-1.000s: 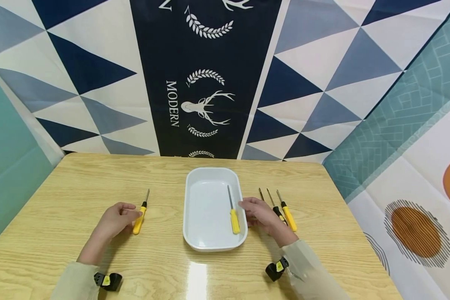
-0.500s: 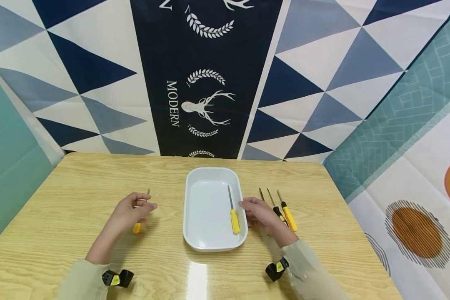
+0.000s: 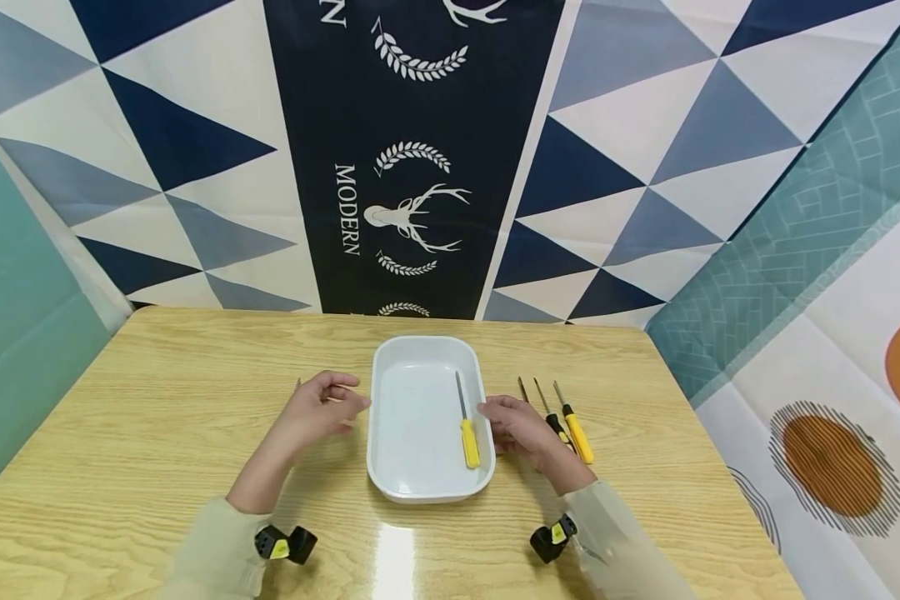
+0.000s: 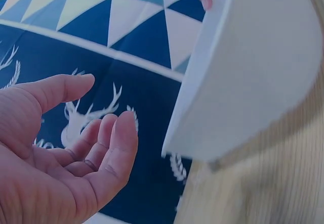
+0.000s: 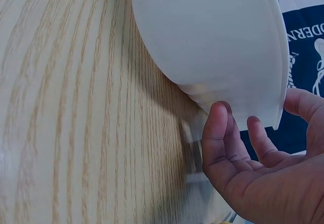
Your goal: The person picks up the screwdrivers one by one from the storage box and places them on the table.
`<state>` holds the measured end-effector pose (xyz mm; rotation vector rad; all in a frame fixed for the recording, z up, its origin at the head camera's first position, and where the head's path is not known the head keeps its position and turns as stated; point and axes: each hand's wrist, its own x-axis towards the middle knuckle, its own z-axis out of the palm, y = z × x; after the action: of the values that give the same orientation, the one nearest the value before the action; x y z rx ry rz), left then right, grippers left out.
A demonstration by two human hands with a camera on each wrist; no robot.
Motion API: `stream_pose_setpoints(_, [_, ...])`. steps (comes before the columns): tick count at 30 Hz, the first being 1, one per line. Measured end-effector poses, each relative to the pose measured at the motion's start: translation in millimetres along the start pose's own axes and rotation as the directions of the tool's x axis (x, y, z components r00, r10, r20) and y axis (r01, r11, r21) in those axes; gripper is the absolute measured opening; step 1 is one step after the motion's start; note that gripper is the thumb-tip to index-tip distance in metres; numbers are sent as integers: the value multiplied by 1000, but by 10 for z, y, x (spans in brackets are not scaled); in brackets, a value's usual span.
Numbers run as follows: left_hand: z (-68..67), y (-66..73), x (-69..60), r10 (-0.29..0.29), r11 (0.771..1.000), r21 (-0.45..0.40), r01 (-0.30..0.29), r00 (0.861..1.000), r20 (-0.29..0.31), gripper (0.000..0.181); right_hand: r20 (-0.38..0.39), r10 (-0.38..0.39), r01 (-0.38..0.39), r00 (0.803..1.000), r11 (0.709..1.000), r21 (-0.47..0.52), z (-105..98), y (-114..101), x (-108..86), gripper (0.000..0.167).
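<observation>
A white plastic tray (image 3: pixel 412 417) stands on the table, with a yellow-handled screwdriver (image 3: pixel 469 443) lying along its right side. My right hand (image 3: pixel 521 429) holds the tray's right rim, thumb at the edge and fingers against the outer wall (image 5: pixel 217 37). Just left of the tray hovers my left hand (image 3: pixel 318 412). In the left wrist view its fingers (image 4: pixel 121 148) are loosely curled, apart from the tray wall, with nothing between them and the thumb. Behind that hand a screwdriver's tip (image 3: pixel 297 383) peeks out; the rest of it is hidden.
To the right lie several screwdrivers: one yellow-handled (image 3: pixel 581 437), one with a black and yellow handle (image 3: pixel 553 422), and one shaft (image 3: pixel 522 387) partly covered by my right hand. Patterned cloth (image 3: pixel 397 275) hangs behind the wooden table (image 3: pixel 157 400).
My left hand has left the screwdriver on the left and moved right to near the tray's left rim. My right hand stays at the right rim.
</observation>
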<state>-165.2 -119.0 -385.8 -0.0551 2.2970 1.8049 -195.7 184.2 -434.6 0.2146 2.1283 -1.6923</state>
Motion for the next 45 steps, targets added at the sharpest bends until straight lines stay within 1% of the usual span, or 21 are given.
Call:
stream_pose_setpoints(4, [168, 72, 28, 5, 999, -35, -4, 999, 36, 46, 1, -3, 3, 1000, 1000, 0, -5, 9, -2, 45])
stream_pose_setpoints(11, [493, 151, 99, -15, 999, -31, 17, 998, 65, 39, -5, 0, 0, 1000, 1000, -7, -15, 16, 8, 46])
stream_pose_setpoints(14, [617, 160, 129, -14, 999, -33, 17, 996, 85, 37, -7, 3, -3, 1000, 1000, -9, -16, 16, 12, 46])
stream_pose_setpoints(18, [748, 151, 165, -10, 1000, -25, 14, 993, 118, 40, 0, 2, -2, 1000, 1000, -11, -14, 14, 19, 46])
stream_pose_setpoints(21, [824, 139, 193, -14, 1000, -10, 16, 990, 140, 43, 2, 3, -3, 1000, 1000, -7, -13, 12, 24, 47])
stream_pose_setpoints(24, [892, 125, 235, -23, 1000, 3, 23, 989, 148, 45, 2, 0, 0, 1000, 1000, -7, -17, 12, 22, 47])
stream_pose_setpoints(33, [1099, 78, 365, -75, 996, 53, 68, 986, 151, 45, -8, -3, 3, 1000, 1000, -13, -19, 33, 22, 46])
stream_pose_setpoints(40, [1211, 77, 392, -112, 990, 95, 99, 983, 142, 46, -3, 2, -2, 1000, 1000, -2, -3, 37, 26, 45])
stream_pose_setpoints(45, [1283, 90, 398, -133, 986, 120, 117, 983, 128, 47, -8, -13, 13, 1000, 1000, -11, -16, 45, 16, 46])
